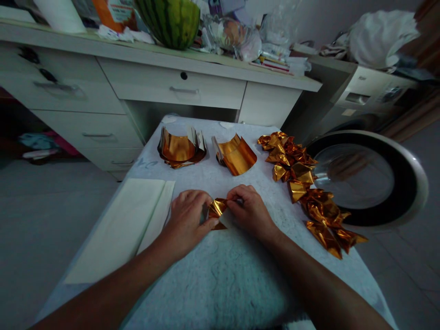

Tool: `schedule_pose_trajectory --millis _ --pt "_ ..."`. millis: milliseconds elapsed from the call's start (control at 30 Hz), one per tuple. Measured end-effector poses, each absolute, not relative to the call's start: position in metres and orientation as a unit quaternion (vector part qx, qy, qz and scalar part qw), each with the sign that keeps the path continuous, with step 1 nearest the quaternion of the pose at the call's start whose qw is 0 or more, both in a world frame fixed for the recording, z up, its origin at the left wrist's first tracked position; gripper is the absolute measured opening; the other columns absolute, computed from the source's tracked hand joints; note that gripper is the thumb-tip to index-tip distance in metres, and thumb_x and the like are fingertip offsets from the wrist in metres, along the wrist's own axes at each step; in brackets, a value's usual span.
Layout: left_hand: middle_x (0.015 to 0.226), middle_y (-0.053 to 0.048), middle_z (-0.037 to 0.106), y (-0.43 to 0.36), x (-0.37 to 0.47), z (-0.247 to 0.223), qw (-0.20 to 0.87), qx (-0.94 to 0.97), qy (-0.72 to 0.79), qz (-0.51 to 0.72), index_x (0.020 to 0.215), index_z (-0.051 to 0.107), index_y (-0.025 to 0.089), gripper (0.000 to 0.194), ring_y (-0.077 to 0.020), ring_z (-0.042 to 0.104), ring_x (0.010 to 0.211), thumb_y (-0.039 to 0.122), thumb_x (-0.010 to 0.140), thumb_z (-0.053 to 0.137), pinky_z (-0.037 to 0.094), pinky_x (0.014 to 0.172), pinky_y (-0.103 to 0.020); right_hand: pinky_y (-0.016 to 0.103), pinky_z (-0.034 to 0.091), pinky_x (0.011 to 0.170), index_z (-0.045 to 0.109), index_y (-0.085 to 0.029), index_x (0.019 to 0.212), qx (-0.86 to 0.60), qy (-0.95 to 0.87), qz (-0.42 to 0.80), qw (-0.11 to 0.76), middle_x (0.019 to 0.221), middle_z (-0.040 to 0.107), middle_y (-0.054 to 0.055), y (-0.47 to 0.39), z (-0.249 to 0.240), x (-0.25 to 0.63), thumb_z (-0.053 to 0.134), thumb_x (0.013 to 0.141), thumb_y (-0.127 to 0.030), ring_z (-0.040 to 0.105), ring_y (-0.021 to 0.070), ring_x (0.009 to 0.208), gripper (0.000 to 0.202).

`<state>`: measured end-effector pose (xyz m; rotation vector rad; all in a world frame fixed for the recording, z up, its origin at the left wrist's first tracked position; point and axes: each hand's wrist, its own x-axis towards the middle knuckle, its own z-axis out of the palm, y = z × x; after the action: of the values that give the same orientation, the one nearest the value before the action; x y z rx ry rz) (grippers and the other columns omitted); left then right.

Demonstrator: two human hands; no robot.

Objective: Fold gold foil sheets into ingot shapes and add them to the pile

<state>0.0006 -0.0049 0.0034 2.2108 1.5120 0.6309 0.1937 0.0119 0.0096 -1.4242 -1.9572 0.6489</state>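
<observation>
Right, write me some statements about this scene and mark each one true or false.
1. The left hand and right hand both hold a small gold foil piece. True.
2. The washing machine's door is closed. False: the round door stands open.
3. Pale sheets lie left of the left hand. True.
4. The watermelon is on the floor. False: the watermelon sits on the counter.
</observation>
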Motion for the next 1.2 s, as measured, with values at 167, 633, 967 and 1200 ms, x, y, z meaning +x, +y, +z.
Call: schedule_pose_trajectory --millis 167,633,967,1200 --pt "0.088 0.002 0.060 -0.004 0.001 0.010 0.336 0.714 0.529 0.312 0.099 0.047 0.024 0.015 -0.0175 0.061 0.083 0.022 0.087 0.055 0.046 0.074 -0.033 0.028 0.041 0.069 0.058 -0.021 0.078 -0.537 -0.675 0.339 0.376 0.073 0.057 -0.002 0.012 0.011 0.198 0.057 0.079 -0.014 0.052 0.0147 0.073 0.007" --pt "0.093 -0.002 0.066 0.005 -0.004 0.019 0.295 0.711 0.528 0.358 0.092 0.066 0.021 0.017 -0.0178 0.063 0.088 0.021 0.090 0.048 0.049 0.081 -0.032 0.031 0.042 0.075 0.064 -0.022 0.083 -0.494 -0.752 0.310 0.308 0.073 0.064 -0.002 0.002 0.018 0.199 0.057 0.080 -0.009 0.056 0.0151 0.072 0.015" --pt "0.098 -0.005 0.067 0.009 -0.005 0.008 0.221 0.782 0.520 0.262 0.098 0.067 0.020 0.024 -0.0209 0.062 0.091 0.014 0.090 0.045 0.048 0.083 -0.037 0.033 0.037 0.077 0.067 -0.020 0.080 -0.497 -0.813 0.222 0.207 0.077 0.068 0.001 0.001 0.015 0.196 0.055 0.081 -0.005 0.055 0.0174 0.078 0.019" --pt "0.102 -0.006 0.065 0.006 -0.002 0.007 0.146 0.820 0.512 0.211 0.100 0.065 0.020 0.017 -0.0252 0.056 0.096 0.017 0.088 0.053 0.044 0.088 -0.043 0.032 0.039 0.081 0.066 -0.019 0.085 -0.444 -0.844 0.205 0.218 0.084 0.064 0.003 0.002 0.010 0.198 0.055 0.082 -0.002 0.054 0.0178 0.084 0.021"
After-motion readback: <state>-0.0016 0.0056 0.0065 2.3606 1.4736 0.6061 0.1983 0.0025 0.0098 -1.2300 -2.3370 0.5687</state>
